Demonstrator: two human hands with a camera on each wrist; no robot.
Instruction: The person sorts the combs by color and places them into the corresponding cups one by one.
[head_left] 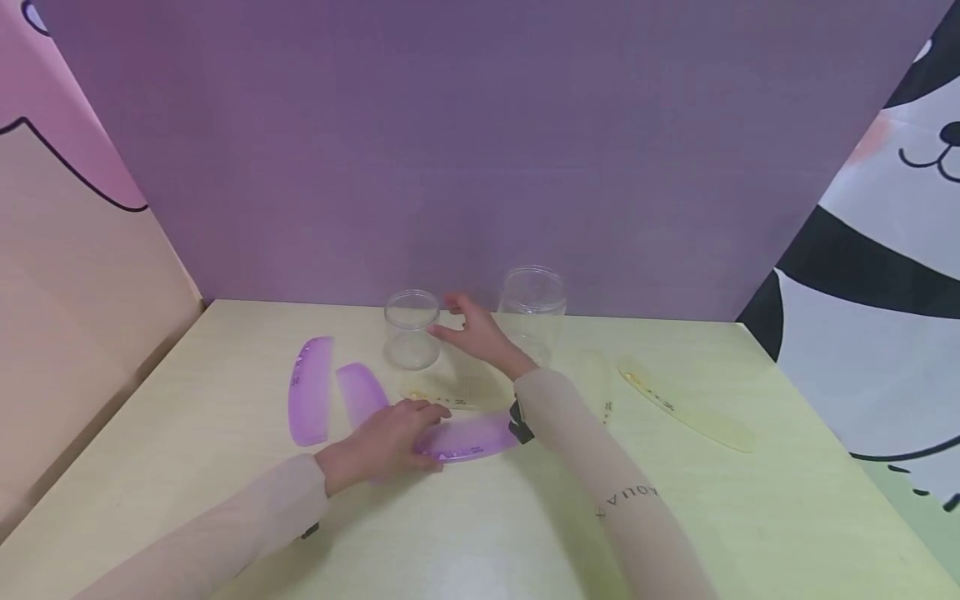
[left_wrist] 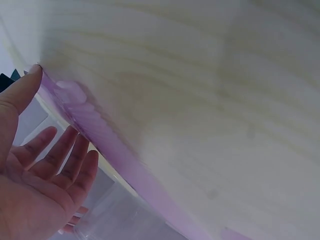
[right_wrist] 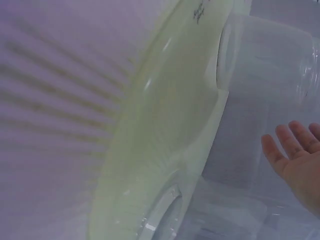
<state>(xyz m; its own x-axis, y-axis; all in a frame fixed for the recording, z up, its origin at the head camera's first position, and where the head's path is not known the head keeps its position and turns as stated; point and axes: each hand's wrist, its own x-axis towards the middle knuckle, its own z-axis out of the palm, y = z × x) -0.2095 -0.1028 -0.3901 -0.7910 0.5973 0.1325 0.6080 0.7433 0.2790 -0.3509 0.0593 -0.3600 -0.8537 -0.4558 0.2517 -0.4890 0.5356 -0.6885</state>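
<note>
Spread across the left end of a purple comb [head_left: 480, 435], my left hand [head_left: 390, 442] has its thumb at the near edge and its fingers at the far edge. In the left wrist view, the thumb meets one side of this comb [left_wrist: 117, 150]. My right hand [head_left: 483, 337] reaches across toward a small clear round jar [head_left: 412, 350], fingers apart and holding nothing. Its fingertips overlap the jar's right side in the head view. Between the hands, a pale yellow comb [head_left: 468, 390] lies behind the purple one, partly covered.
Two more purple combs, one upright in view [head_left: 309, 396] and one slanted [head_left: 362, 390], lie on the left. Behind my right wrist stands a taller clear jar [head_left: 534, 292]. More yellow combs, one near the sleeve [head_left: 597, 379] and one farther right [head_left: 690, 417], lie on the table [head_left: 787, 517].
</note>
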